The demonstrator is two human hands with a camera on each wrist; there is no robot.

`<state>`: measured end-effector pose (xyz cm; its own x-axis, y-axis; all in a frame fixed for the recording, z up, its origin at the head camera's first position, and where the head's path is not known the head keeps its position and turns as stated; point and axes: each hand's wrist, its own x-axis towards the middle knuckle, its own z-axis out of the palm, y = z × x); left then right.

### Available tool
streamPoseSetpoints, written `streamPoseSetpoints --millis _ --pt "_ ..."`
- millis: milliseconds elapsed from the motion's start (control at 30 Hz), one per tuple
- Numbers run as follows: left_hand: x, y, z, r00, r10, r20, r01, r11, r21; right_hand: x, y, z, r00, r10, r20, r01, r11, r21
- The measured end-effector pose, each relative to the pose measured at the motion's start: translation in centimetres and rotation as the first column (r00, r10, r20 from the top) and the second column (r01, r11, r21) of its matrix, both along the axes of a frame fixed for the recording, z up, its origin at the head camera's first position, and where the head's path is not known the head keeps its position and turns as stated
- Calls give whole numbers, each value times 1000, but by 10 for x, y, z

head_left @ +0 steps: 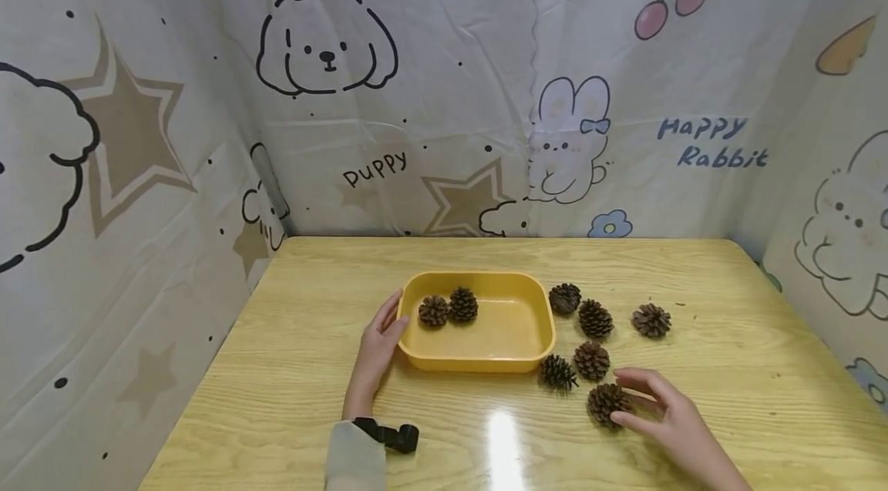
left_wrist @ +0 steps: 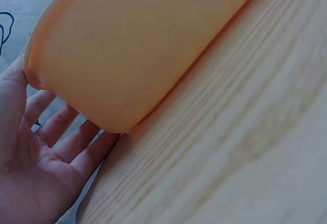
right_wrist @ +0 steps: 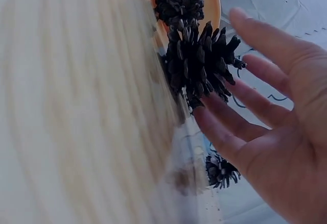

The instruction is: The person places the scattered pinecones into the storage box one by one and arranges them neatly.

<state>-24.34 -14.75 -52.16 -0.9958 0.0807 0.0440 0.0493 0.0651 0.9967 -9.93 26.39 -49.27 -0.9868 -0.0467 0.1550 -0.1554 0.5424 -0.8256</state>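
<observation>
A yellow plastic bin [head_left: 479, 364] sits on the table with two pine cones, one [head_left: 433, 311] beside the other [head_left: 463, 305], in its left half. My left hand [head_left: 381, 333] grips the bin's left end, thumb over the rim and fingers along the outside wall. In the left wrist view those fingers [left_wrist: 84, 142] lie against the bin's end. At the right, my right hand [head_left: 662, 414] is spread around the nearest loose pine cone [head_left: 608, 405]. Its fingertips are right at the scales, and the right wrist view shows the thumb and fingers apart and fairly straight.
Between the bin and my right hand lie more pine cones: one [head_left: 558, 372] by the bin's front right corner, another [head_left: 592, 360] beside it, and two farther back [head_left: 595, 318]. A separate cone [head_left: 651, 320] lies farther right. Printed cloth [head_left: 444, 90] hangs behind the wooden table [head_left: 291, 398].
</observation>
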Motion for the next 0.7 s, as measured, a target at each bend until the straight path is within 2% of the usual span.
streamPoseSetpoints --millis 300,533,700 --pt "0 -1 1 1000 3 7 -3 1000 5 0 0 -3 996 27 85 -29 999 20" --pt "0 -1 0 1000 0 2 0 1000 0 -1 -1 -5 998 50 40 -52 998 38" --pt "0 -1 -1 1000 -2 8 2 1000 2 -1 -1 -6 998 43 51 -46 997 61"
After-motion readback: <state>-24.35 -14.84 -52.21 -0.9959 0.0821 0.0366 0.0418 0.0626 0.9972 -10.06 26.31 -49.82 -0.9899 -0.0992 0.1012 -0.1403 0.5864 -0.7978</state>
